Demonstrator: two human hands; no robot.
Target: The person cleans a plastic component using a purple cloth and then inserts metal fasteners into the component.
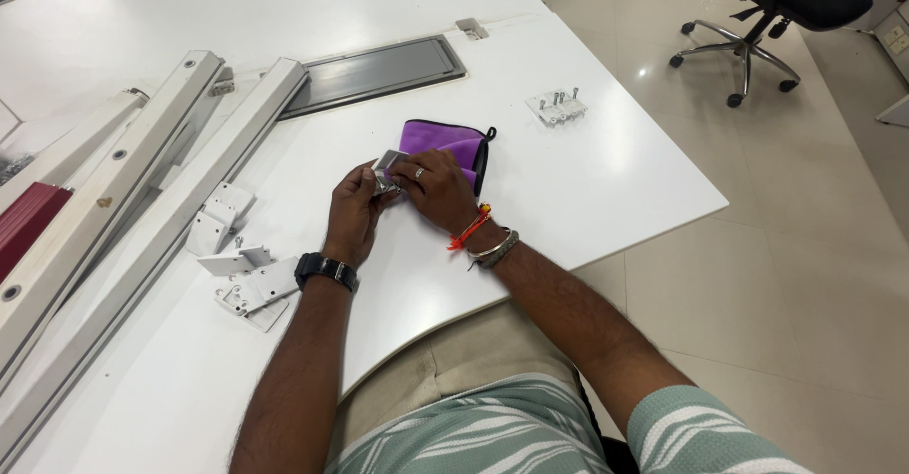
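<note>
My left hand [352,211] and my right hand [437,188] meet over the white table [606,180], both closed on a small silver metal piece [385,171] held between the fingers. A purple cloth with a black edge [453,141] lies on the table just behind my right hand, touching its fingers. A black watch sits on my left wrist; a metal bangle and an orange thread are on my right wrist.
Long white metal rails [142,190] lie along the left. White brackets [241,266] sit near my left forearm. A small plate with screws [557,107] rests to the far right. A grey cable flap [379,71] is set into the table. An office chair [767,10] stands on the floor.
</note>
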